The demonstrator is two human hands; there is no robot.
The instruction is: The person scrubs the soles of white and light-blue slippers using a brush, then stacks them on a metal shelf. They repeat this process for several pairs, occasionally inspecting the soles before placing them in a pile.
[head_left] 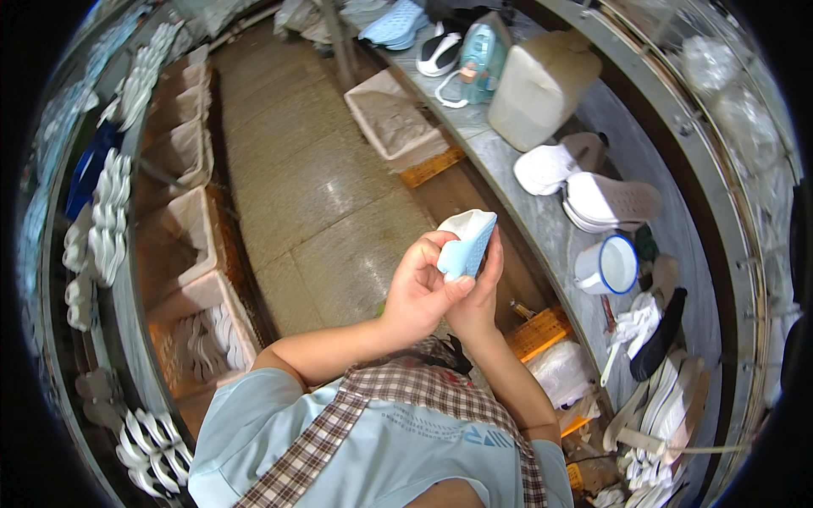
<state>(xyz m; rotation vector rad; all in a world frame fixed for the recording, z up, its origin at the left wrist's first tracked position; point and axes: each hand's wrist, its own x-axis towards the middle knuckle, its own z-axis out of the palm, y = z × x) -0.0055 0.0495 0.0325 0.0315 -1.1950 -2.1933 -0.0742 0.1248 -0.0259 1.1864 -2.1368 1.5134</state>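
A bent insole [463, 254], white on one face and dotted light blue on the other, is held up in front of my chest. My left hand [417, 292] has its fingers and thumb closed around the near left part of it. On the other side, my right hand [484, 292] grips the same piece, fingers along its right edge. The two hands nearly touch below it. Part of the insole is hidden behind the fingers.
To the right runs a grey bench [550, 245] with white shoes [593, 199], an enamel mug [606, 265], a plastic jug [538, 89] and white gloves [631, 326]. Lined bins [182, 241] stand at the left, beside a rack of white insoles [110, 216]. Another bin [394, 118] sits ahead.
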